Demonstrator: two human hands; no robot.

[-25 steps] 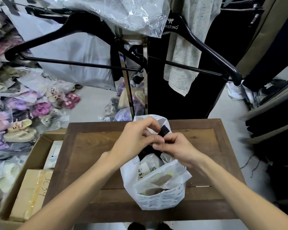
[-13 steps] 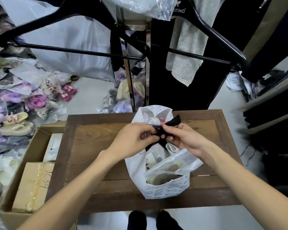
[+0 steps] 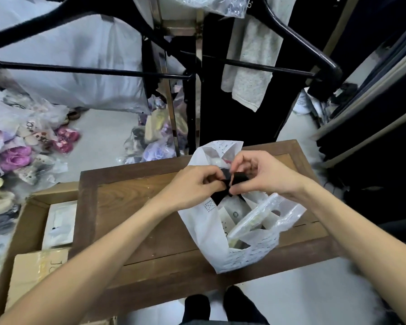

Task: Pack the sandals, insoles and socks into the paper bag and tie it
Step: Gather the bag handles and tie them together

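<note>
The white paper bag [image 3: 211,233] stands on the wooden surface [image 3: 136,221], mouth still gaping on the near side with a clear plastic packet [image 3: 265,216] poking out. Up top, both hands are working a black ribbon [image 3: 230,184]: the left hand [image 3: 192,186] is pinching one end, the right hand [image 3: 265,177] pinching the other, knot half formed between them as far as I can tell. Honestly the risk here is that packet sticking out; if the tie gets cinched now it could snag or pop out, or a hard tug might tear the thin paper. There's fine print on the bag, but it's too small to read, same with the scrawl on the cardboard box [image 3: 38,273] to the left.
</note>
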